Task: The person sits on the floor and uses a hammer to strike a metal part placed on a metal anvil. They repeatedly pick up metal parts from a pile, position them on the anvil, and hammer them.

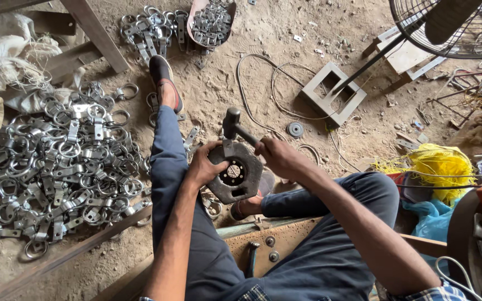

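Blue-trousered legs fill the foreground, and between the knees sits a dark round metal block [234, 173] on the dirt floor. Left hand [203, 166] curls its fingers around the block's left edge; right hand [277, 157] wraps tight around a hammer [236, 128] poised above it. Left of the block lies a big heap of finished-looking ring clips [57, 167]; a smaller batch fills the tray [210, 22] beyond it.

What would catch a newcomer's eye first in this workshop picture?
At centre, the left hand steadies a dark round metal block while the right hand grips a hammer above it. To the left, a big heap of shiny metal rings and clamps covers the dirt floor.
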